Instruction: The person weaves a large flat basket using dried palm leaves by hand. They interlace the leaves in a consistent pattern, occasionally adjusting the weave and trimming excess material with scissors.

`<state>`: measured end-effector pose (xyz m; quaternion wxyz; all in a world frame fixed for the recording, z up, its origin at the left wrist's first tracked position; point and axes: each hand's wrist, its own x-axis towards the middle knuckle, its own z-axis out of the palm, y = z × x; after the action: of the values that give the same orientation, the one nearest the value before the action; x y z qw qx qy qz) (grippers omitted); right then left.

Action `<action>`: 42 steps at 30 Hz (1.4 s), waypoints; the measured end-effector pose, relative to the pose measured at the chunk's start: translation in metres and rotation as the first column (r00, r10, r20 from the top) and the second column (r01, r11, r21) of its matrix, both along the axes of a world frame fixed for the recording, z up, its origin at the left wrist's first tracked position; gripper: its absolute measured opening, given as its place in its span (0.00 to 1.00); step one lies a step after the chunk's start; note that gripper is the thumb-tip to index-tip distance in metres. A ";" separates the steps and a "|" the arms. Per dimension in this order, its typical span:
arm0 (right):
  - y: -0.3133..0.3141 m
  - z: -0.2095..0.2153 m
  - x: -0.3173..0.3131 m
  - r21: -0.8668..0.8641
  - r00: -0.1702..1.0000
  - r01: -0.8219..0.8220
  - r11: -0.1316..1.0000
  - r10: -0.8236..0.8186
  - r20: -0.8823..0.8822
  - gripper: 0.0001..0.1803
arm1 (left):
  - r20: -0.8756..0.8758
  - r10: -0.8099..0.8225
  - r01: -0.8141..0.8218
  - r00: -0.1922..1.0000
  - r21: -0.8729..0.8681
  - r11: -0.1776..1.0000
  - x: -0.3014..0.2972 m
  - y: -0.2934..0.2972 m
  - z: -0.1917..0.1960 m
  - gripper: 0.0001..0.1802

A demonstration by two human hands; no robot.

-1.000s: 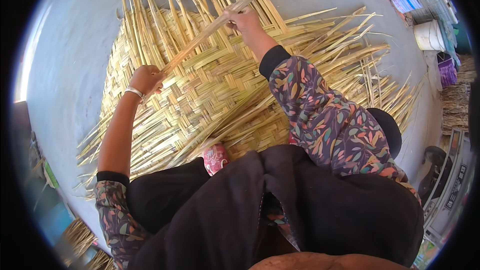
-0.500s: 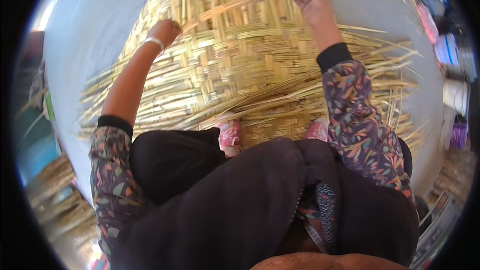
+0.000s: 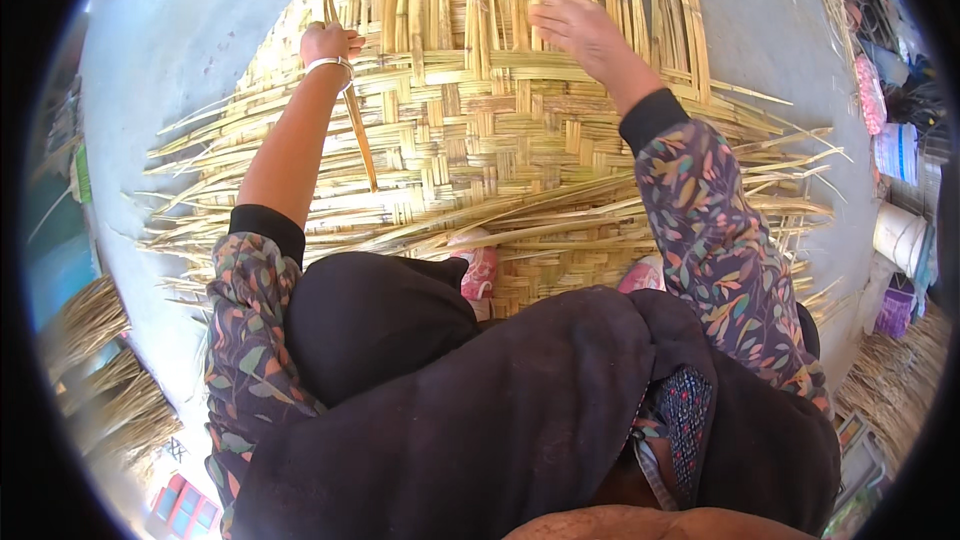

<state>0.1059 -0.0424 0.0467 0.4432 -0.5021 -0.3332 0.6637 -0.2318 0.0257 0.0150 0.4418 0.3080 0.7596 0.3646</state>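
Note:
A large mat of woven split-cane strips (image 3: 470,130) lies spread on the floor in front of me. At its left side, my left hand (image 3: 330,43), with a white bangle on the wrist, is closed on a long cane strip (image 3: 361,140). That strip runs nearly lengthwise, its brown lower end lying over the weave. Over the far part of the mat, my right hand (image 3: 582,32) has its fingers stretched out and holds nothing. It is beside the raised lengthwise strips (image 3: 640,15), several of which stand loose from the weave.
Loose strip ends stick out along both mat sides. Pink-patterned shoes (image 3: 478,270) rest at the mat's near edge. To the right are a white bucket (image 3: 897,237), a blue-and-white container (image 3: 896,153) and a purple container (image 3: 895,308). Bundles of dry stalks (image 3: 95,330) lie at left.
The strip, earlier stretched crosswise between both hands, now hangs lengthwise from my left hand. My right hand has let go of it and moved left and slightly nearer.

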 end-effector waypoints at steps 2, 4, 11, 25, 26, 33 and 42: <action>0.012 -0.009 -0.020 -0.032 0.978 -0.106 0.994 0.110 0.178 0.25 | 0.066 0.016 -0.018 0.998 0.022 1.000 0.010 -0.003 -0.014 0.21; 0.031 -0.018 -0.043 -0.061 0.850 -0.213 0.975 0.215 0.481 0.23 | 0.127 -0.007 0.004 0.992 0.023 1.000 0.014 0.003 -0.025 0.23; 0.072 -0.061 -0.072 -0.061 0.277 -0.324 0.944 0.156 0.948 0.24 | 0.186 -0.200 0.208 0.962 -0.022 0.978 0.008 0.018 -0.055 0.18; 0.072 -0.046 -0.069 -0.098 0.439 -0.220 0.971 0.188 0.878 0.16 | 0.444 -0.167 0.177 0.881 0.020 0.984 -0.004 0.002 -0.040 0.12; 0.072 -0.046 -0.069 -0.101 0.503 -0.185 0.977 0.183 0.845 0.17 | 0.465 -0.159 0.173 0.871 0.013 0.985 -0.003 -0.002 -0.029 0.12; 0.065 -0.034 -0.074 -0.093 0.138 -0.370 0.925 0.153 0.979 0.21 | 0.508 -0.052 0.054 0.860 0.010 0.998 0.001 -0.009 -0.021 0.13; 0.045 -0.008 -0.086 0.155 0.231 -0.340 0.928 -0.078 0.970 0.25 | 0.594 -0.066 0.074 0.802 0.010 0.997 0.000 -0.013 -0.009 0.14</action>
<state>0.0196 0.0027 0.0388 0.1635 -0.6883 -0.6832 0.1812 -0.2314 0.0129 0.0063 0.6725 0.2034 0.5738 0.4210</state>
